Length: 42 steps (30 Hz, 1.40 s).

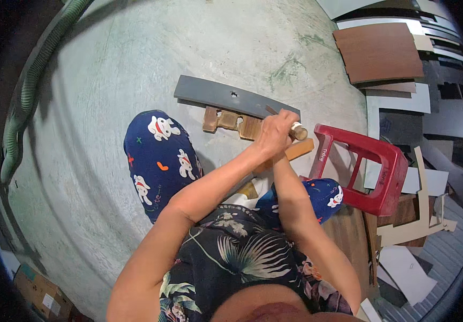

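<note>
A pale concrete floor, stained green in places, spreads beneath everything; a ribbed green hose runs down its left edge, and boards in brown, white and grey are heaped along the right. A carton sits at lower left, and a red stool stands to the right of the knees.

In the middle, between and beyond the knees, a dark grey plank lies with its long axis running left to right, its right end slanting nearer the person; a small ragged hole goes through it. Along its near edge is a notched brown block, running much the same way, its right end close to the hand.

The left hand is clamped on a slim tool, over the right end of the plank and block. The tool's long axis slopes: the narrow tip points away and leftward, the round butt, banded white, rightward and nearer the person. The right forearm passes under the left wrist; the right hand is mostly hidden, so I cannot tell its grip. A lighter wood piece points rightward and away beside the wrists.
</note>
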### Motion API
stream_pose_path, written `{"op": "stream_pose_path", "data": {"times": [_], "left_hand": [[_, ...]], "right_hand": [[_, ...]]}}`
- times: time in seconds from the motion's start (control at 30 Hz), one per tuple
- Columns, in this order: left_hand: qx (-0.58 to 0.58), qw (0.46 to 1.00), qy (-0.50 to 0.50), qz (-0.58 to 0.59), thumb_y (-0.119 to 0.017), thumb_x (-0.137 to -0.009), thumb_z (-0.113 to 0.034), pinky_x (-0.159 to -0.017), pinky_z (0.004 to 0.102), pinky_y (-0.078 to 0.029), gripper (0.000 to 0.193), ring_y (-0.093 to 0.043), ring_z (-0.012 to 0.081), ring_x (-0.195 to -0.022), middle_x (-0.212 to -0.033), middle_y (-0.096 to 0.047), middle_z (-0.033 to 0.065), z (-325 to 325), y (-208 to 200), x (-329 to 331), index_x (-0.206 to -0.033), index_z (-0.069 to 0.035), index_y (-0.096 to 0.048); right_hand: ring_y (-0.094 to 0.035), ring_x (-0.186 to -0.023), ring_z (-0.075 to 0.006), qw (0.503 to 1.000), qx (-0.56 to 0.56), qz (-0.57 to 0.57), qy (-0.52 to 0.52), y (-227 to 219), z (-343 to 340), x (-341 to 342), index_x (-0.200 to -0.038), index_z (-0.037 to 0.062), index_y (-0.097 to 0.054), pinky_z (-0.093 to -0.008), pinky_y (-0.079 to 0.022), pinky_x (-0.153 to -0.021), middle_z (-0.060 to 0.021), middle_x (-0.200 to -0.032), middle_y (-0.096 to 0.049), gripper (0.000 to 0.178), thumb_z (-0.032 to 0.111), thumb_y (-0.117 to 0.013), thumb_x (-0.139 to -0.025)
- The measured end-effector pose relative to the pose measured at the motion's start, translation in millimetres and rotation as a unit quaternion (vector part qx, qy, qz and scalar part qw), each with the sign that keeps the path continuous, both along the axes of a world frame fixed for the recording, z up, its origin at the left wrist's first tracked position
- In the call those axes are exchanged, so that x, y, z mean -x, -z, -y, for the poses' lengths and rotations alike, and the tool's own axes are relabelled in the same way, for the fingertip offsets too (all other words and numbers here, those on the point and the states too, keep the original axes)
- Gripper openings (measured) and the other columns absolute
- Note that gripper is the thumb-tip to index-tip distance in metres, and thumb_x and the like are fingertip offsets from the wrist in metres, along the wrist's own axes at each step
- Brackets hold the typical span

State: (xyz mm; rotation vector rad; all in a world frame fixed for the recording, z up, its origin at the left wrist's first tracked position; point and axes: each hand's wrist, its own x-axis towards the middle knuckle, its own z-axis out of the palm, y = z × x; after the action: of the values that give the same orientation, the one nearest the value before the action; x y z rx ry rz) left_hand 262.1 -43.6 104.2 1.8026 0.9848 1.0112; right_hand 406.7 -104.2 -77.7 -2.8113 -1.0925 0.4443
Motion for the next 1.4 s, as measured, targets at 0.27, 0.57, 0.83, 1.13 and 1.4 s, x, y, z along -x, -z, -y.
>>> {"op": "stream_pose_path", "data": {"times": [0.27,0.57,0.83,1.13,1.4], "left_hand": [[-0.002,0.996,-0.021,0.085,-0.066,-0.067,0.003,-0.082,0.0445,-0.049,0.034,-0.061,0.0386,-0.096,-0.101,-0.062,0.0157,-13,-18,1,-0.099,-0.003,-0.057],[0.022,0.992,-0.034,0.121,-0.071,-0.064,0.002,-0.081,0.0446,-0.049,0.046,-0.06,0.0387,-0.099,-0.106,-0.061,0.0168,-18,-19,3,-0.106,-0.004,-0.055],[0.015,0.988,-0.057,0.143,-0.072,-0.064,0.0,-0.077,0.0435,-0.05,0.044,-0.062,0.0372,-0.094,-0.104,-0.061,0.0158,-19,-15,3,-0.104,-0.004,-0.055],[-0.002,0.99,-0.072,0.123,-0.07,-0.068,0.0,-0.074,0.0435,-0.051,0.038,-0.063,0.0367,-0.091,-0.102,-0.061,0.0156,-20,-16,2,-0.103,-0.004,-0.055],[0.009,0.991,-0.073,0.114,-0.073,-0.068,-0.004,-0.073,0.0433,-0.052,0.039,-0.064,0.0365,-0.089,-0.102,-0.062,0.0156,-18,-15,3,-0.103,-0.004,-0.056]], "right_hand": [[-0.025,-0.142,-0.0388,0.908,0.135,-0.07,-0.391,-10,-125,46,-0.153,0.0067,-0.016,-0.0459,-0.03,-0.112,-0.0201,-0.155,-0.024,0.119,0.044,-0.084,-0.061],[-0.042,-0.126,-0.0408,0.868,0.086,-0.087,-0.481,-16,-134,45,-0.144,0.0071,-0.033,-0.0473,-0.04,-0.103,-0.0208,-0.134,-0.043,0.11,0.037,-0.088,-0.054],[-0.044,-0.113,-0.0399,0.892,0.0,-0.024,-0.45,-36,-66,77,-0.135,0.0063,-0.04,-0.0502,-0.041,-0.094,-0.0188,-0.121,-0.046,0.098,0.026,-0.087,-0.051],[-0.037,-0.124,-0.0407,0.892,-0.018,0.017,-0.45,-41,-55,88,-0.139,0.0018,-0.034,-0.0539,-0.029,-0.106,-0.0206,-0.13,-0.041,0.103,0.02,-0.087,-0.053],[-0.036,-0.129,-0.036,0.889,-0.037,0.025,-0.456,-30,-60,88,-0.143,0.0059,-0.03,-0.0582,-0.028,-0.106,-0.0161,-0.135,-0.04,0.108,0.018,-0.088,-0.053]]}}
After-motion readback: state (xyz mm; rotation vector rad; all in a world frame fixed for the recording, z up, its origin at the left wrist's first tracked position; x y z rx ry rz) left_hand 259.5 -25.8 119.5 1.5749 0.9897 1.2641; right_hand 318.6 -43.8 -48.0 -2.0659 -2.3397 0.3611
